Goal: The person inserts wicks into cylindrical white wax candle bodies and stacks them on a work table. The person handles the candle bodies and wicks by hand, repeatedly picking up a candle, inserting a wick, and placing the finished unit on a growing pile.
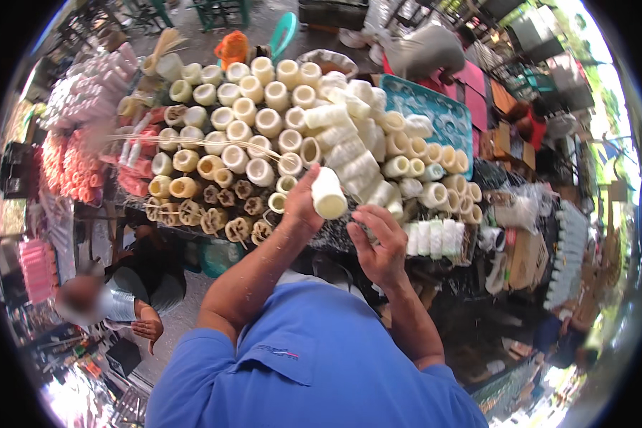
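Observation:
My left hand (304,207) is closed round a cream-white cylindrical cup (329,195), tilted with its pale end toward me. Just right of it is my right hand (381,241), apart from the cup. Its fingers are half bent, the thumb stands off from them, and I see nothing between them. Beyond both hands, many similar cream cups (269,123) stand close together on the table, mouths up or toward me. White ribbed rolls (344,146) lie stacked just past the held cup. Long thin pale strips (192,140) lie across the cups at the left.
Pink rolls (93,93) and coral bundles (71,165) are piled at the far left. A teal tray (446,107) lies at the back right, near a bent-over person (428,51). White upright rolls (435,237) stand right of my right hand. Another person (132,292) is at the lower left.

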### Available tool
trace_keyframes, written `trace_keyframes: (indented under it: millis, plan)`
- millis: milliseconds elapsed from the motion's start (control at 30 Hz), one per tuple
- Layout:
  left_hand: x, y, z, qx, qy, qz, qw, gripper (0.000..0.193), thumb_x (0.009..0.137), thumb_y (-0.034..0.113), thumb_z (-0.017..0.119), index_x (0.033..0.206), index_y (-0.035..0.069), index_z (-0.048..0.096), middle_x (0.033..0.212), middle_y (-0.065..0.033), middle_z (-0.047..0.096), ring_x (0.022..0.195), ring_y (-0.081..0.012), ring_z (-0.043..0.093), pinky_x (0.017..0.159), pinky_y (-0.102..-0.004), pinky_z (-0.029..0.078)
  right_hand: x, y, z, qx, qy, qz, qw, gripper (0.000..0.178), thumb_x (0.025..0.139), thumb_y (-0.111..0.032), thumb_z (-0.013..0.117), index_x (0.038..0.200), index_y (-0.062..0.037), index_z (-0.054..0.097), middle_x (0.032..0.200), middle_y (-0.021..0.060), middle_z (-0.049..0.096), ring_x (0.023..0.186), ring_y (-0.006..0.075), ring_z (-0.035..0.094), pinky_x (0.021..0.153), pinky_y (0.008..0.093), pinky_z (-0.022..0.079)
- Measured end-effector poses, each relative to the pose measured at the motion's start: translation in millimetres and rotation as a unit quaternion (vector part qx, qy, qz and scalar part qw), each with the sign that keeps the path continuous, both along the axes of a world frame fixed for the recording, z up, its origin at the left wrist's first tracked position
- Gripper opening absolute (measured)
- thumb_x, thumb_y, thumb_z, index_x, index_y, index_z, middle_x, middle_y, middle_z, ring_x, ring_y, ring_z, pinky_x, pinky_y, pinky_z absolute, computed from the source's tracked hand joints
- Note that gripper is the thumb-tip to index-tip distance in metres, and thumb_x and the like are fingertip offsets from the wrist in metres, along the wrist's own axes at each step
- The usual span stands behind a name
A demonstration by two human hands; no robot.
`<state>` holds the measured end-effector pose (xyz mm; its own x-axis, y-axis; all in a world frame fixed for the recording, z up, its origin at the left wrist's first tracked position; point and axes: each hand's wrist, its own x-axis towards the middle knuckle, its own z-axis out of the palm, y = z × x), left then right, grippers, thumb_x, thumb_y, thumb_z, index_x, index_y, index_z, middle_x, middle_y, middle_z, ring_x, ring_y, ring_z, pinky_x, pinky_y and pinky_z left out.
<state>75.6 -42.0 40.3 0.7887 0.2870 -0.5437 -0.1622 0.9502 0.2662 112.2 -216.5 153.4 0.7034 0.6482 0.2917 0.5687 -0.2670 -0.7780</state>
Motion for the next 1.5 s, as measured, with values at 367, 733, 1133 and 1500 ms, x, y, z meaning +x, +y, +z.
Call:
trace_keyframes:
  millis: [367,733,1133,1500]
  plan:
    - [13,-27,11,0.004,0.088,0.019,0.996,0.031,0.107,0.028,0.068,0.115,-0.002,0.068,0.107,-0.0109,0.074,0.095,-0.0245,0.073,0.082,-0.0400,0.061,32,39,-5,-0.186,-0.035,0.028,0.981,0.015,0.083,-0.001,0.072,0.095,0.0062,0.078,0.135,0.0229,0.068,0.110,0.0422,0.071,0.099,0.0451,0.057]
    - [3,-33,12,0.112,0.174,-0.014,0.978,0.038,0.107,0.037,0.066,0.114,-0.001,0.069,0.108,-0.0102,0.074,0.085,-0.0195,0.072,0.066,-0.0394,0.059,44,33,-68,-0.095,0.033,0.023,0.995,0.020,0.078,0.001,0.075,0.097,0.0045,0.080,0.128,0.0206,0.073,0.114,0.0341,0.073,0.100,0.0411,0.057]
    - [-1,-44,16,0.154,0.135,-0.036,0.978,0.042,0.109,0.040,0.057,0.112,0.001,0.071,0.097,-0.0085,0.073,0.074,-0.0178,0.070,0.061,-0.0328,0.058,35,33,-67,-0.066,-0.060,-0.005,0.996,0.029,0.080,0.001,0.074,0.108,0.0062,0.077,0.128,0.0219,0.070,0.120,0.0389,0.068,0.117,0.0499,0.046]
    - [-17,-17,-15,0.073,0.062,-0.110,0.989,0.035,0.105,0.010,0.068,0.138,0.008,0.056,0.125,-0.0088,0.070,0.112,-0.0218,0.070,0.090,-0.0421,0.059,-10,-35,-101,0.016,0.079,-0.059,0.995,0.020,0.089,0.004,0.076,0.109,0.0047,0.077,0.138,0.0220,0.065,0.126,0.0316,0.067,0.102,0.0376,0.056]
